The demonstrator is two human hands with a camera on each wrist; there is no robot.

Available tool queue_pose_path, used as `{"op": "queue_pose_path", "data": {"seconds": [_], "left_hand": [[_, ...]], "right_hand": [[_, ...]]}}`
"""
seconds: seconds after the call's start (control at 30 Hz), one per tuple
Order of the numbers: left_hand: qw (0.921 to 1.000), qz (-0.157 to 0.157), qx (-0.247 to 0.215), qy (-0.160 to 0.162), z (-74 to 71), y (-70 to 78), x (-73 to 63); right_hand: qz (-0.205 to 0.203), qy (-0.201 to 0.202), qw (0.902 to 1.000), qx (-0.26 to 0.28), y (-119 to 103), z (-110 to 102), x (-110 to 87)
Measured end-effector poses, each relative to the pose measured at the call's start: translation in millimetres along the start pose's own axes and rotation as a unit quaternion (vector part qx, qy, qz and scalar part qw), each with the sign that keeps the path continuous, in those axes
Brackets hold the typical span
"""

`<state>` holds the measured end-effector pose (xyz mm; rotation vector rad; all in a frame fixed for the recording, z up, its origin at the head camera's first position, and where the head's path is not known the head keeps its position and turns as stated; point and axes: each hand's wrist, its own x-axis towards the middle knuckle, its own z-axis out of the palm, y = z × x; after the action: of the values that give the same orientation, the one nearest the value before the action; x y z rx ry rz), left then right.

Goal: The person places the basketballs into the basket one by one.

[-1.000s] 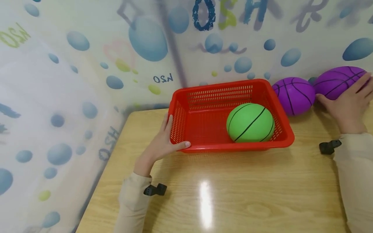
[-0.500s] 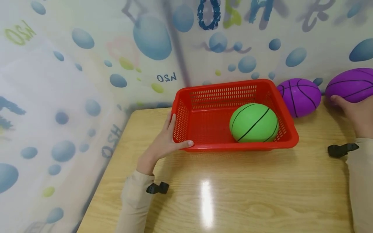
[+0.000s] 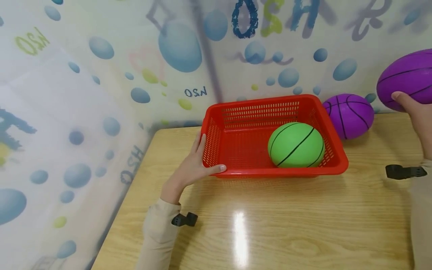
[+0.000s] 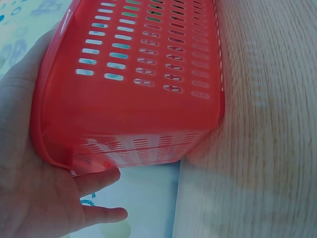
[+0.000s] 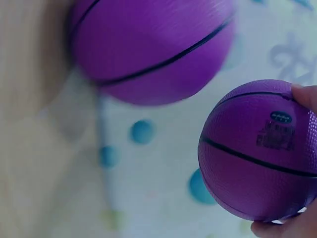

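Held purple ball (image 3: pixel 406 77): raised off the counter (image 3: pixel 287 225) at the far right, in the right hand (image 3: pixel 422 122), which grips it between thumb and fingers; the head view cuts off part of both.
Left hand (image 3: pixel 190 168): spread at the near left corner of the red basket (image 3: pixel 276 172), thumb on the near rim, fingers straight along the left side.
Green ball (image 3: pixel 297 145): inside the basket, toward the right end, well apart from the left hand.
Second purple ball (image 3: pixel 349 116): on the counter just right of the basket, between it and the right hand; whether it touches the basket is hard to tell.
Slip risk: a loosened grip could let the smoothly rounded ball drop and roll.
Bump risk: a sideways push on the basket could knock the second purple ball loose.
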<state>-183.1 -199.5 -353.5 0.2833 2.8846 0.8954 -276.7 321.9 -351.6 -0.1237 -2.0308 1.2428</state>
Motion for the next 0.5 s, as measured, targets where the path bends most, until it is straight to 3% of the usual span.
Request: {"op": "queue_pose_path", "data": {"seconds": [0.13,0.5], "left_hand": [[1.0,0.003,-0.002,-0.001,-0.9,0.1,0.6],[0.9999,0.0,-0.01,0.001,0.2,-0.4,-0.6]], "right_hand": [[-0.054,-0.008,0.9985,0.005,-24,2,-2.6],[-0.084,-0.069,0.9936,-0.032,-84,24,-22.8]]}}
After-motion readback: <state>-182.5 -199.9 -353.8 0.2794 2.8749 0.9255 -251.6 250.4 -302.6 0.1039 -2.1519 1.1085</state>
